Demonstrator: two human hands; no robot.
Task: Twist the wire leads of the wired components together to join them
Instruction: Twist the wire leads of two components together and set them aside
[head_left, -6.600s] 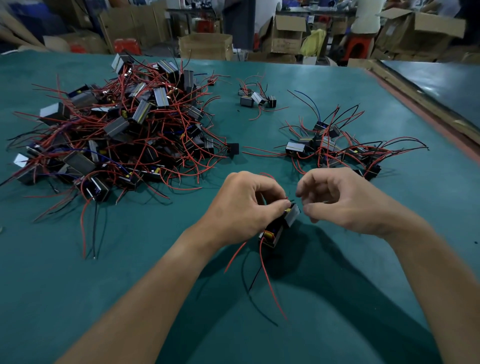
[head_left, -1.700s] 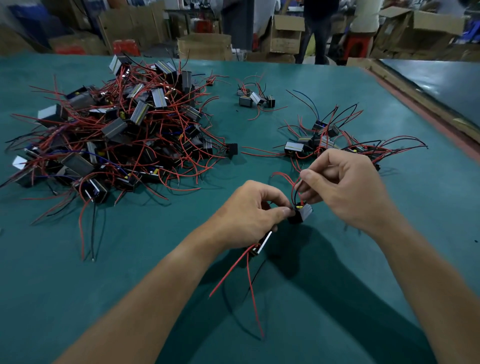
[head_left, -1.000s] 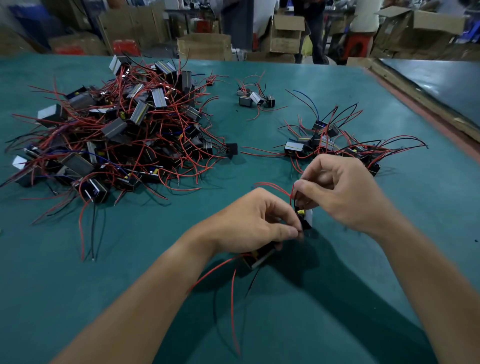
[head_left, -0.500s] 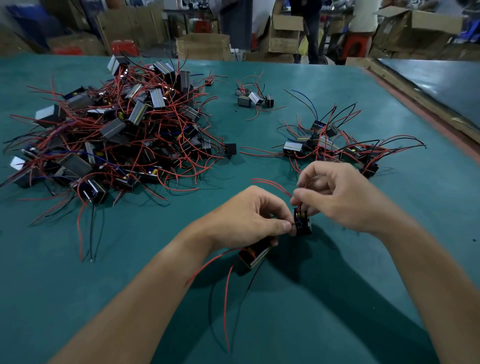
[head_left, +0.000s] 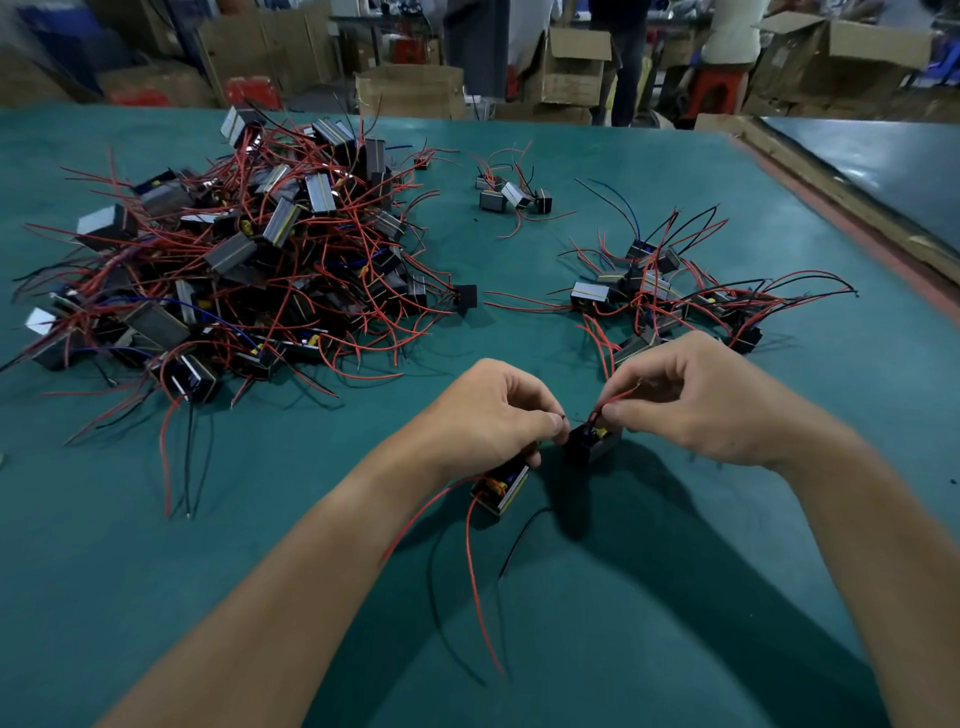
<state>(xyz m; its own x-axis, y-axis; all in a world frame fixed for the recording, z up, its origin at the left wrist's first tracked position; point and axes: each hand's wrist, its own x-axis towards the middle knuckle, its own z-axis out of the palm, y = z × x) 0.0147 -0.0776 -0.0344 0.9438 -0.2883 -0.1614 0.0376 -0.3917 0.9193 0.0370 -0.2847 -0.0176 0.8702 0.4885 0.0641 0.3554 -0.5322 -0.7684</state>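
Observation:
Two small black wired components lie close together on the green table. One component (head_left: 501, 487) sits under my left hand (head_left: 488, 415), its red and black leads trailing toward me. The other component (head_left: 592, 441) lies just right of it, below my right hand (head_left: 691, 395). With thumb and forefinger my left hand pinches a short wire end near the gap between the hands. My right hand pinches a red lead (head_left: 615, 397) that rises from the second component. The two pinch points are a few centimetres apart.
A big heap of components with red leads (head_left: 249, 270) fills the table's left half. A smaller group (head_left: 660, 296) lies just beyond my right hand, and a few more (head_left: 511, 195) sit farther back. Cardboard boxes and standing people are behind the table. The table's edge (head_left: 857, 218) runs along the right.
The right-hand component has dropped from hanging under my right hand to resting on the table. Both hands drew slightly nearer me, and the trailing leads shifted.

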